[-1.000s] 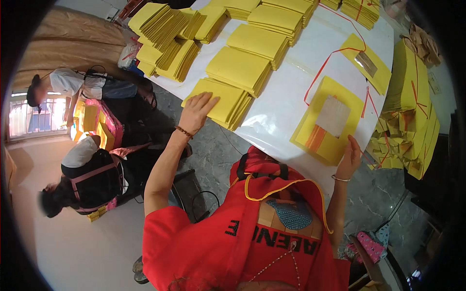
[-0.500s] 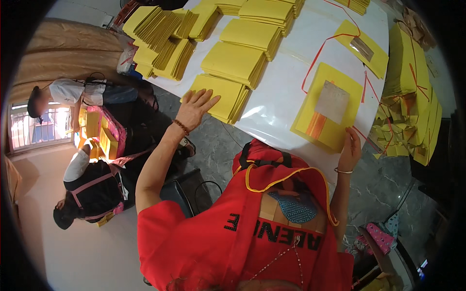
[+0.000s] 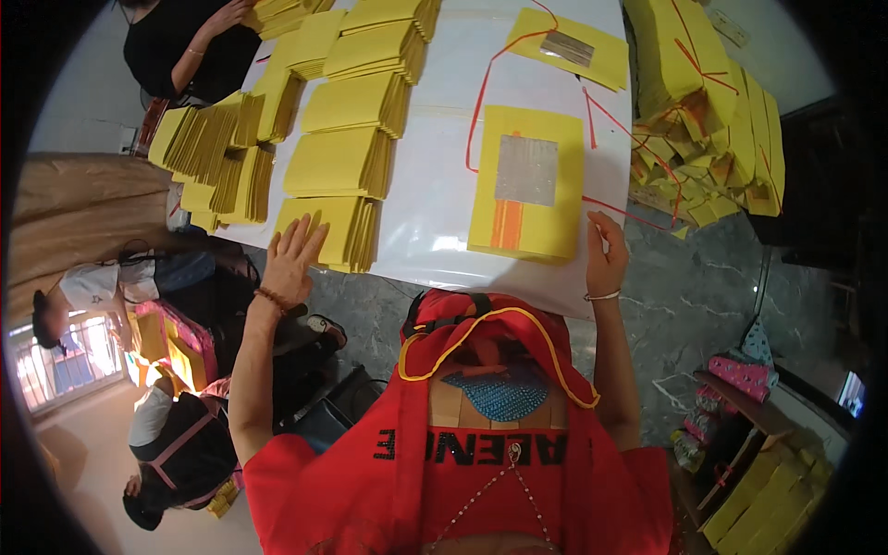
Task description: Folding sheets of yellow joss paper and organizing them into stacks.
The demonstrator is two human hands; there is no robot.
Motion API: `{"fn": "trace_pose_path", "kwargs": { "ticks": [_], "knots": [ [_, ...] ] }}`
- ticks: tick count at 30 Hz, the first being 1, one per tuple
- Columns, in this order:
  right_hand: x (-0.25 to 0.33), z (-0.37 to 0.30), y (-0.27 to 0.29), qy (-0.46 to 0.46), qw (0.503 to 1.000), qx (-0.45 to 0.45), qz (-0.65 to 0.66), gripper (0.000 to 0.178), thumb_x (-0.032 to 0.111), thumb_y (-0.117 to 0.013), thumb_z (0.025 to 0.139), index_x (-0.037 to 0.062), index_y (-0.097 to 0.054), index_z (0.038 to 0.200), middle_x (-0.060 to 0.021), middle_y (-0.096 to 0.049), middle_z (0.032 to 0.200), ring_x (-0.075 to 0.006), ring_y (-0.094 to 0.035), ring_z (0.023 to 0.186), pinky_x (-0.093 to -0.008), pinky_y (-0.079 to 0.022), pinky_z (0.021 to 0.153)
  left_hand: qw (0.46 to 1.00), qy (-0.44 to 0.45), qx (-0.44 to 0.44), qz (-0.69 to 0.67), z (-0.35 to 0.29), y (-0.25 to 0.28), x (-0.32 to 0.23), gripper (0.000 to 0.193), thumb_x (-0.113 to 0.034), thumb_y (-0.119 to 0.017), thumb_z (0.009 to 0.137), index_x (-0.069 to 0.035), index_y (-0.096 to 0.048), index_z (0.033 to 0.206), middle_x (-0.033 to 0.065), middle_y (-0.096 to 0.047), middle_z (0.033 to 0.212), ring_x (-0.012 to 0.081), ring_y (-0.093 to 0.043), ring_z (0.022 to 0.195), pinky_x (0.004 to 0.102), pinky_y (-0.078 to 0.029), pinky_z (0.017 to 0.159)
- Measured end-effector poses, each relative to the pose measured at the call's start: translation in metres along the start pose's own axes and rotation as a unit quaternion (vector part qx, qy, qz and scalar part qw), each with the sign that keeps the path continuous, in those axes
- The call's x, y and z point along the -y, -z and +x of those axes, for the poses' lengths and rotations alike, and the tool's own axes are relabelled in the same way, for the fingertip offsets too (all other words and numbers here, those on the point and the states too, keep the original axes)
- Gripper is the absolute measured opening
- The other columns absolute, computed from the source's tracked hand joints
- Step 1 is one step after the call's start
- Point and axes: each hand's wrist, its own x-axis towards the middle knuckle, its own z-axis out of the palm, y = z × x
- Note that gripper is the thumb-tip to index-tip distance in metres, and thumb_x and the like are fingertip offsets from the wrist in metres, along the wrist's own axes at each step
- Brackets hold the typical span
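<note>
My left hand (image 3: 289,262) lies with spread fingers on the near left corner of a stack of folded yellow paper (image 3: 338,227) at the table's front edge. Behind that stack, similar yellow stacks (image 3: 338,165) run back in a row. My right hand (image 3: 606,257) is held a little off the right side of a yellow paper bundle (image 3: 486,176), its fingers loosely bent and apart with nothing in them. On top of this bundle are a silver-grey square (image 3: 527,170) and an orange strip (image 3: 506,225).
A second yellow bundle (image 3: 599,57) with a silver patch lies farther back, near red string (image 3: 481,111). Tall yellow paper piles (image 3: 680,55) stand right of the white table (image 3: 435,185). One person (image 3: 176,51) is at the far left; two others (image 3: 180,453) work by the window.
My view has swung right, so the table appears farther left and a person shows at the far left. My right hand has come away from the bundle's edge; my left hand stays on its stack.
</note>
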Motion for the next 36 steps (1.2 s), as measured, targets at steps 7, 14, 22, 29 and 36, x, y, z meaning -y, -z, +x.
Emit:
{"fn": "trace_pose_path", "kwargs": {
  "ticks": [7,14,22,29,36],
  "knots": [
    [0.007,0.019,-0.001,0.076,0.996,0.03,-0.047,0.02,0.008,-0.061,0.08,0.003,-0.062,0.099,-0.0108,-0.061,0.102,-0.0279,-0.056,0.1,-0.0362,-0.042,0.089,0.936,-0.155,-0.198,-0.247,0.095,0.018,-0.093,0.037,-0.002,-0.055,0.071,-0.003,-0.057,0.108,0.0142,-0.059,0.102,0.0327,-0.056,0.092,0.0409,-0.045,0.082],
    [-0.01,0.017,-0.014,0.029,0.982,0.173,-0.063,0.023,0.018,-0.067,0.073,0.0076,-0.064,0.093,-0.0111,-0.054,0.113,-0.0293,-0.048,0.11,-0.0382,-0.038,0.091,0.911,-0.28,-0.169,-0.252,0.152,-0.008,-0.172,0.032,-0.02,-0.068,0.072,-0.005,-0.058,0.098,0.0092,-0.055,0.093,0.0286,-0.052,0.092,0.0361,-0.044,0.082],
    [-0.02,0.017,-0.012,-0.065,0.972,0.184,0.128,0.021,0.016,-0.05,0.09,-0.0009,-0.063,0.088,-0.0091,-0.049,0.115,-0.0212,-0.047,0.11,-0.03,-0.035,0.094,0.869,-0.25,-0.072,-0.421,0.167,-0.009,-0.154,0.016,-0.018,-0.057,0.084,-0.002,-0.061,0.084,0.0115,-0.059,0.08,0.0293,-0.056,0.08,0.0364,-0.046,0.072],
    [-0.019,0.02,-0.01,-0.102,0.964,0.197,0.146,0.045,0.03,-0.029,0.095,0.0005,-0.062,0.089,-0.0099,-0.046,0.121,-0.0221,-0.04,0.118,-0.0309,-0.026,0.102,0.862,-0.188,-0.051,-0.468,0.168,-0.009,-0.153,0.017,-0.018,-0.057,0.085,-0.002,-0.059,0.081,0.0131,-0.059,0.077,0.0297,-0.058,0.074,0.0365,-0.046,0.065],
    [-0.018,0.019,-0.012,-0.148,0.958,0.189,0.157,0.051,0.035,-0.026,0.097,-0.0019,-0.061,0.092,-0.01,-0.046,0.12,-0.0207,-0.042,0.115,-0.0313,-0.027,0.1,0.841,-0.138,-0.032,-0.522,0.167,-0.013,-0.153,0.014,-0.014,-0.061,0.083,0.0,-0.061,0.084,0.0105,-0.058,0.068,0.0179,-0.054,0.059,0.0301,-0.043,0.056]
  ]
}}
